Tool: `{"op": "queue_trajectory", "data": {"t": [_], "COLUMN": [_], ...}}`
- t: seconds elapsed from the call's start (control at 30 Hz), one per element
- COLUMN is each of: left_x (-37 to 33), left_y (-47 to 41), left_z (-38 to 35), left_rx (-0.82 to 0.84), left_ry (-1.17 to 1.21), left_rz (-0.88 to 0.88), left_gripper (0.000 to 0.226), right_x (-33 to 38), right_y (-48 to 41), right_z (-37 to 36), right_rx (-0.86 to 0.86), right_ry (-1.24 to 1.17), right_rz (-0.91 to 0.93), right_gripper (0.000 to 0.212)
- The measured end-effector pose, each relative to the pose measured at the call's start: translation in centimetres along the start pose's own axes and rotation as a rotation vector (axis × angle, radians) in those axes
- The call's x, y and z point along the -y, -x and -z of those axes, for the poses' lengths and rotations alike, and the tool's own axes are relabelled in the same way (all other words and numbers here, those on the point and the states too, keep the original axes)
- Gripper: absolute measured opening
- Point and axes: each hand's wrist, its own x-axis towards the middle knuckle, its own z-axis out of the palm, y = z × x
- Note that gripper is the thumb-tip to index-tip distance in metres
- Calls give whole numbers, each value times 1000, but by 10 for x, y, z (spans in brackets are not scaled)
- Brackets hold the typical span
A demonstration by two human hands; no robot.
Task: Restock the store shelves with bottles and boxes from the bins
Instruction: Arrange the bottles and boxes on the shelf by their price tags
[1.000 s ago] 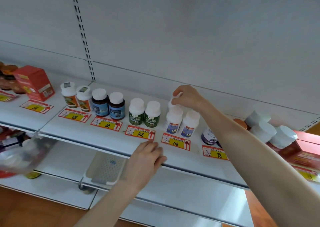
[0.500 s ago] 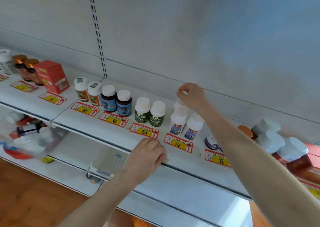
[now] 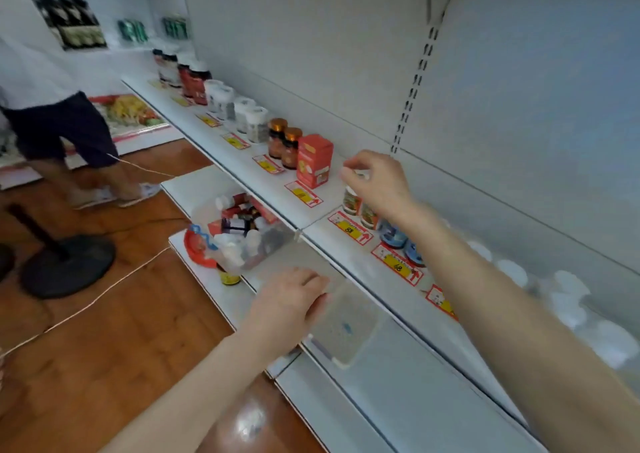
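Note:
My right hand (image 3: pixel 379 184) reaches over the upper shelf (image 3: pixel 311 207), its fingers curled on the white cap of an orange-labelled bottle (image 3: pixel 351 200) behind the "88" price tag (image 3: pixel 349 227). A matching bottle (image 3: pixel 369 215) stands beside it, then blue-labelled bottles (image 3: pixel 393 236). My left hand (image 3: pixel 289 302) rests with loosely bent fingers on the rim of a pale tray (image 3: pixel 346 331) on the lower shelf. A clear bin (image 3: pixel 242 238) with a red handle, holding several bottles and boxes, sits left of the tray.
A red box (image 3: pixel 313 160), brown bottles with orange caps (image 3: pixel 284 141) and more jars line the shelf to the left. Blurred white caps (image 3: pixel 568 297) lie right of my forearm. A person (image 3: pixel 59 123) stands on the wooden floor at left, near a black stand base (image 3: pixel 67 265) and a cord.
The view has swung left. My right hand moved from the white bottles behind the "118" tag to the bottle behind the "88" tag. My left hand dropped from the shelf edge to the tray.

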Motion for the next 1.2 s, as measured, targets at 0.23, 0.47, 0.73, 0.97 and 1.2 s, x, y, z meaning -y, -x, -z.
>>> {"op": "queue_trajectory", "data": {"t": [0.23,0.47,0.73,0.97,1.2], "left_x": [146,252,340,431,498], "left_y": [55,90,88,53,21], "left_z": [61,93,82,50,5], "left_rx": [50,99,192,258,320], "left_ry": [-132,-169,-156,-106,16], "left_rz": [219,341,403,396,424], "left_gripper": [34,30,40,40,35], "right_x": [102,135,99,56,-2], "right_y": [-71,-101,-144,-206,-232], "right_z": [-130,-245,-329,-407,-455], "right_rx": [110,325,484,557,721], "right_ry": [-38,-93,6,17,330], "right_rz": [124,38,-112,-283,-433], "right_gripper": [24,25,21,27,34]}}
